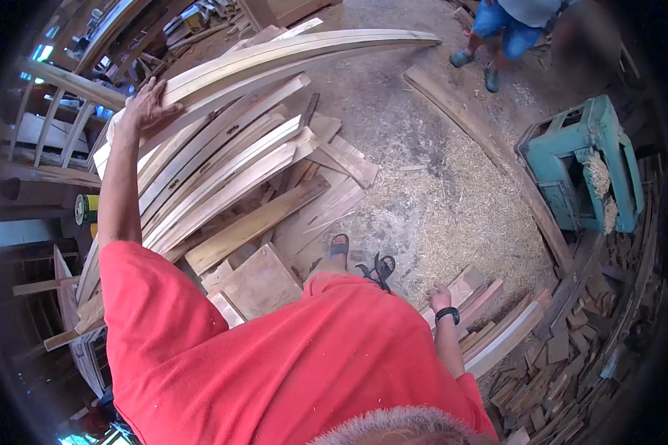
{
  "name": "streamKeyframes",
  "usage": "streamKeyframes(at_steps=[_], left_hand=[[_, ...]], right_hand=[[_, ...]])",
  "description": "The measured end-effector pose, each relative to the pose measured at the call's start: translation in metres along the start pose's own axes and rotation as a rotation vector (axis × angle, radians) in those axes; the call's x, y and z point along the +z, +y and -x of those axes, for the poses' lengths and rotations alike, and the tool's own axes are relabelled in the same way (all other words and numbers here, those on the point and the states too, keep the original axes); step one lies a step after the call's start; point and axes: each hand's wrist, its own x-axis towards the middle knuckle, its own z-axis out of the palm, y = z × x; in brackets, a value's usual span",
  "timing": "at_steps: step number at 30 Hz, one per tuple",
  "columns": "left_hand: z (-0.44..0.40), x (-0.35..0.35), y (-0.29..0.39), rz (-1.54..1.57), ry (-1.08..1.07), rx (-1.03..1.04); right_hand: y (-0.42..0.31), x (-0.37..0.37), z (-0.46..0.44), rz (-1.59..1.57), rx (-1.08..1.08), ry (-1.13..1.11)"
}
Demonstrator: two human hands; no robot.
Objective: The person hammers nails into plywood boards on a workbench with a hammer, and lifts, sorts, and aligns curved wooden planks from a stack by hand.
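Observation:
My left hand [153, 105] is stretched far out to the left and grips a long pale wooden board [274, 55]. Its fingers lie over the board and the thumb stands apart along the side. The board rests on a stack of long planks [230, 133] and runs away toward the back. My right hand [439, 298], with a dark watch [447, 316] on the wrist, hangs low at my right side. It looks loosely open, with nothing visible in it, above several short boards [471, 293] on the floor.
A green machine [583, 170] with shavings on it stands at the right. A long beam [490, 148] lies across the floor beside sawdust [482, 215]. Wood offcuts [557, 371] are heaped at lower right. Another person [508, 30] stands at the back. A yellow-green can [87, 209] is at left.

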Motion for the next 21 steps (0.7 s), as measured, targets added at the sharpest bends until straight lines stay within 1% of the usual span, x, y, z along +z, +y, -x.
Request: streamKeyframes(at_steps=[1, 2, 5, 6, 8, 9, 10, 11, 12, 13, 14, 15, 16, 18, 19, 21], left_hand=[[0.010, -0.012, 0.018, -0.089, 0.022, 0.007], [0.009, -0.012, 0.026, -0.088, 0.025, 0.009], [0.000, -0.012, 0.046, -0.113, 0.464, 0.012], [-0.004, -0.010, 0.050, -0.103, 0.471, 0.014], [-0.013, -0.009, 0.060, -0.078, 0.633, -0.012], [-0.015, -0.005, 0.067, -0.058, 0.618, 0.011], [-0.023, 0.018, 0.065, -0.075, 0.635, 0.079], [-0.031, 0.043, 0.066, -0.034, 0.509, 0.091], [-0.023, 0.045, 0.080, -0.047, 0.282, 0.053], [-0.006, 0.029, 0.095, -0.107, 0.295, 0.056], [-0.004, 0.021, 0.103, -0.030, 0.258, 0.015], [-0.015, 0.033, 0.101, 0.004, 0.253, -0.019], [-0.018, 0.034, 0.103, -0.017, 0.236, -0.037], [-0.022, 0.038, 0.106, -0.028, 0.257, -0.056], [-0.020, 0.038, 0.105, -0.026, 0.265, -0.048], [-0.019, 0.035, 0.105, 0.002, 0.252, -0.043]], right_hand=[[0.001, 0.001, 0.001, -0.026, 0.014, 0.001], [0.001, 0.002, 0.001, -0.028, 0.013, 0.003], [0.005, 0.002, 0.002, 0.010, 0.036, 0.034], [0.005, 0.000, 0.003, -0.007, 0.038, 0.010], [0.006, 0.001, 0.007, -0.009, 0.028, -0.005], [0.009, 0.000, 0.003, 0.002, 0.004, 0.013], [0.026, -0.002, -0.008, 0.062, -0.086, 0.006], [0.077, -0.005, -0.045, 0.268, -0.242, 0.031], [0.043, -0.009, -0.025, 0.469, -0.262, -0.013], [0.069, -0.002, -0.043, 0.476, -0.266, 0.118], [0.047, 0.001, -0.020, 0.126, -0.086, 0.081], [0.023, 0.001, 0.003, -0.054, -0.021, 0.052], [0.035, 0.001, -0.004, -0.067, -0.026, 0.067], [0.057, 0.004, -0.020, 0.169, -0.113, 0.067], [0.036, 0.001, 0.001, 0.034, 0.027, 0.034], [0.034, 0.005, 0.007, 0.007, 0.033, 0.063]])
